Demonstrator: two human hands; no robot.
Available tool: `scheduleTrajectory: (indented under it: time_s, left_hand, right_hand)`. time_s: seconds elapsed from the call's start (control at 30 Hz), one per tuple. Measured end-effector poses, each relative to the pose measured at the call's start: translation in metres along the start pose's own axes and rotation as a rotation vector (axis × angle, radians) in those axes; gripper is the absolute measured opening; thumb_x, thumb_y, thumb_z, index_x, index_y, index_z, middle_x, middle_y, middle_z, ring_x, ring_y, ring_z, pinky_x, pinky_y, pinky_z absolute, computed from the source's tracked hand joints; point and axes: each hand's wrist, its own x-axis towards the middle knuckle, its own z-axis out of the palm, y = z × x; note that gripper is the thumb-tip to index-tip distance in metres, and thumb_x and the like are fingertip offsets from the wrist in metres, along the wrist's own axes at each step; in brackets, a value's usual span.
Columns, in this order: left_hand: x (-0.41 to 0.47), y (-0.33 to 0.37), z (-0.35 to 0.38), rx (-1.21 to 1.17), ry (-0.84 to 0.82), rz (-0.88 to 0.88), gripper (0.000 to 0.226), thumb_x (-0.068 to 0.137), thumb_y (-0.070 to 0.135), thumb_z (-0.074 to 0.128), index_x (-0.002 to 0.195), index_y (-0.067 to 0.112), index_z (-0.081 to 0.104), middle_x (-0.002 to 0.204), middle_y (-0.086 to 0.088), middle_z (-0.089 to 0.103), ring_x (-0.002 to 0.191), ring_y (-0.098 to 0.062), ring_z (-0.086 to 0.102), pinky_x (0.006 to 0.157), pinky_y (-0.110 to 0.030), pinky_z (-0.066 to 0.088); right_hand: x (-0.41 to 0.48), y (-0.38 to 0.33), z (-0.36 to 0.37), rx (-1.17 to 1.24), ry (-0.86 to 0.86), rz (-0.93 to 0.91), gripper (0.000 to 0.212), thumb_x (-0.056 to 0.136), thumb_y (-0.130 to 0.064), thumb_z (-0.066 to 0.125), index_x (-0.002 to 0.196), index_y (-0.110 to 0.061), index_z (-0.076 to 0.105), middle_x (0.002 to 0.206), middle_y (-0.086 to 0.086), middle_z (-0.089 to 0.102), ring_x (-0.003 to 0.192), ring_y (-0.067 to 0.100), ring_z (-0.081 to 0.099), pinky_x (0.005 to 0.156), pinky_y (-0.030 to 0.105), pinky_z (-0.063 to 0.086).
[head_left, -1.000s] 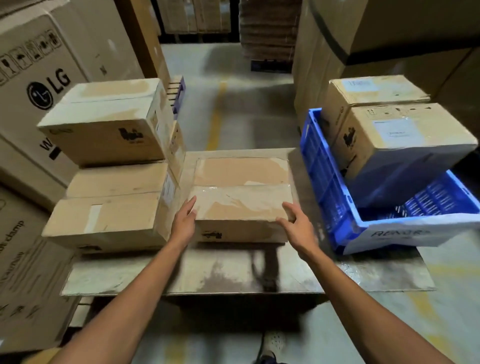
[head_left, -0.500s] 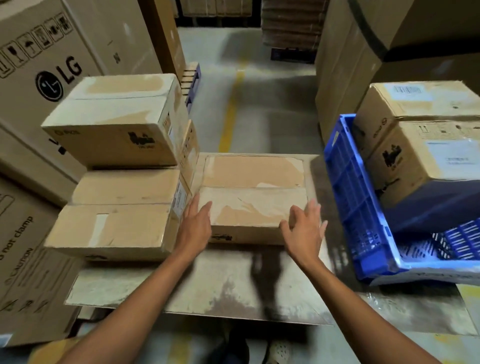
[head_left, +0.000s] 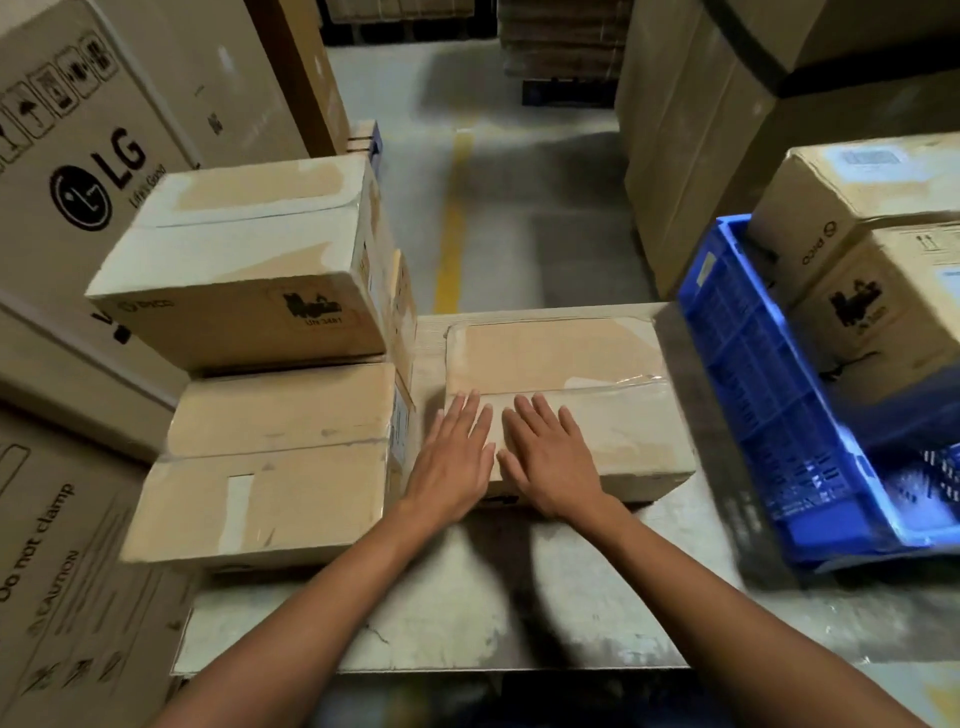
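A flat, taped cardboard box (head_left: 613, 405) lies on a grey board (head_left: 467, 613) in the middle. My left hand (head_left: 454, 462) and my right hand (head_left: 550, 462) rest side by side on the near left part of its top, palms down, fingers straight. Neither hand holds anything. To the left, touching or nearly touching this box, is a stack of two cardboard boxes: a lower one (head_left: 270, 467) and an upper one (head_left: 249, 260).
A blue plastic crate (head_left: 769, 415) at the right holds two cardboard boxes (head_left: 878, 291). Large cartons, one marked LG (head_left: 93, 156), stand at the left. More tall cartons (head_left: 691, 130) stand at the back right. A concrete aisle with a yellow line (head_left: 452, 223) runs ahead.
Both hands left the flat box's near corners and came together flat on its top left part. The view shifted closer and to the left.
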Motion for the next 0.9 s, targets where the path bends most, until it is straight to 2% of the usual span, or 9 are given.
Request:
scheduleTrajectory:
  time_s: [0.1, 0.17, 0.3, 0.4, 0.5, 0.57, 0.63, 0.77, 0.9]
  left_hand:
    - [0.007, -0.001, -0.002, 0.023, -0.07, 0.008, 0.073, 0.094, 0.045, 0.005, 0.159, 0.015, 0.019, 0.167, -0.006, 0.006, 0.155, -0.021, -0.002, 0.125, -0.046, 0.006]
    - [0.009, -0.002, -0.004, 0.031, -0.099, -0.002, 0.065, 0.1, 0.043, 0.013, 0.159, 0.018, 0.017, 0.168, -0.004, 0.005, 0.155, -0.02, -0.002, 0.124, -0.046, 0.01]
    - [0.026, 0.001, -0.021, 0.145, -0.082, 0.0, 0.055, 0.103, 0.035, 0.037, 0.154, 0.019, 0.029, 0.157, -0.004, 0.033, 0.143, -0.023, 0.03, 0.11, -0.046, 0.029]
    - [0.048, 0.008, -0.032, 0.202, -0.039, 0.001, 0.044, 0.1, 0.033, 0.04, 0.142, 0.02, 0.042, 0.138, -0.006, 0.045, 0.127, -0.025, 0.041, 0.105, -0.044, 0.034]
    - [0.071, 0.003, -0.031, 0.106, -0.095, -0.053, 0.054, 0.104, 0.038, 0.036, 0.154, 0.018, 0.03, 0.162, -0.013, 0.021, 0.15, -0.029, 0.018, 0.122, -0.046, 0.017]
    - [0.08, -0.001, -0.028, 0.073, -0.157, -0.064, 0.062, 0.106, 0.045, 0.029, 0.16, 0.019, 0.013, 0.168, -0.008, -0.002, 0.154, -0.025, -0.002, 0.125, -0.044, 0.005]
    - [0.083, -0.004, -0.025, 0.099, -0.172, -0.068, 0.063, 0.106, 0.047, 0.025, 0.16, 0.021, 0.007, 0.168, -0.006, -0.006, 0.154, -0.023, -0.005, 0.125, -0.044, 0.002]
    - [0.091, -0.001, -0.03, 0.167, -0.149, -0.064, 0.06, 0.105, 0.043, 0.031, 0.158, 0.02, 0.017, 0.167, -0.009, 0.011, 0.153, -0.028, 0.01, 0.124, -0.046, 0.012]
    - [0.103, 0.014, -0.036, 0.151, -0.136, -0.064, 0.055, 0.105, 0.041, 0.034, 0.154, 0.016, 0.028, 0.162, -0.014, 0.022, 0.149, -0.031, 0.02, 0.12, -0.046, 0.02]
  right_hand:
    - [0.008, 0.0, 0.0, -0.028, -0.108, 0.01, 0.072, 0.098, -0.053, 0.018, 0.155, -0.013, 0.034, 0.164, 0.013, 0.027, 0.152, 0.034, 0.021, 0.119, 0.057, 0.019]
    - [0.01, 0.002, 0.002, -0.047, -0.124, 0.003, 0.073, 0.097, -0.054, 0.016, 0.156, -0.014, 0.034, 0.164, 0.013, 0.028, 0.152, 0.033, 0.023, 0.118, 0.057, 0.019]
    - [0.023, 0.004, -0.014, -0.129, -0.123, -0.042, 0.072, 0.088, -0.062, 0.023, 0.138, -0.017, 0.05, 0.147, 0.009, 0.047, 0.133, 0.032, 0.044, 0.102, 0.05, 0.038]
    - [0.046, 0.007, -0.037, -0.172, -0.189, -0.061, 0.068, 0.089, -0.065, 0.034, 0.138, -0.02, 0.044, 0.142, 0.008, 0.043, 0.128, 0.03, 0.04, 0.097, 0.047, 0.039]
    - [0.069, 0.016, -0.044, -0.175, -0.303, -0.027, 0.09, 0.087, -0.073, 0.049, 0.155, -0.021, 0.022, 0.161, 0.016, 0.019, 0.15, 0.035, 0.015, 0.115, 0.059, 0.024]
    - [0.078, 0.023, -0.043, -0.161, -0.41, 0.015, 0.11, 0.082, -0.083, 0.047, 0.161, -0.023, 0.001, 0.168, 0.014, -0.009, 0.154, 0.035, -0.009, 0.12, 0.064, 0.006]
    - [0.08, 0.029, -0.04, -0.181, -0.435, 0.017, 0.116, 0.078, -0.089, 0.041, 0.16, -0.025, -0.009, 0.166, 0.012, -0.02, 0.153, 0.034, -0.017, 0.12, 0.063, -0.001]
    - [0.082, 0.034, -0.038, -0.161, -0.419, 0.0, 0.118, 0.075, -0.093, 0.039, 0.161, -0.028, -0.008, 0.167, 0.009, -0.018, 0.154, 0.032, -0.014, 0.121, 0.06, 0.0]
    - [0.086, 0.053, -0.048, -0.089, -0.316, -0.023, 0.094, 0.086, -0.074, 0.054, 0.16, -0.026, 0.021, 0.169, 0.006, 0.007, 0.155, 0.028, 0.01, 0.123, 0.051, 0.016]
